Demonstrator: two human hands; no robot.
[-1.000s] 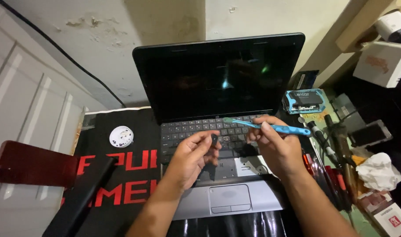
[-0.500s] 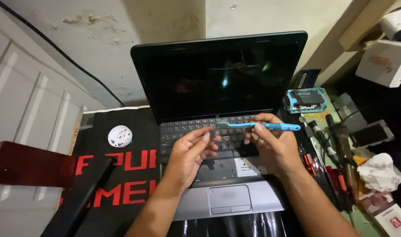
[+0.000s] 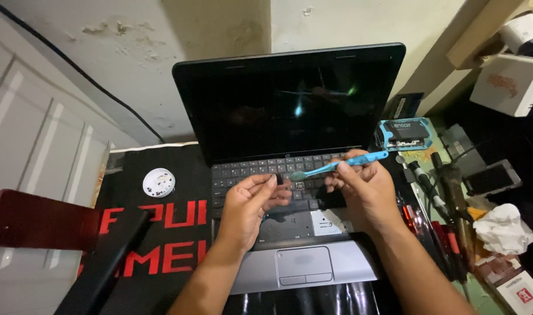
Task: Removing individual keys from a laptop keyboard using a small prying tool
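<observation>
Toothbrush [image 3: 342,166] pinched in right hand [image 3: 362,189], bristles at nine o'clock; left hand [image 3: 252,204] pinches a small black keycap [image 3: 279,177] over the laptop [image 3: 289,175].

Both hands sit over the laptop keyboard [image 3: 278,181] in the middle of the frame, and the raised laptop screen [image 3: 289,99] stands like a wall right behind them. At the right, screwdrivers [image 3: 435,192], a crumpled tissue [image 3: 502,228] and small boxes [image 3: 511,84] crowd the edge. At the left, the black mat [image 3: 179,175] lies open, with only a small white dish [image 3: 158,182] and a red plastic piece [image 3: 39,219]. The touchpad [image 3: 304,265] lies bare at the bottom.
</observation>
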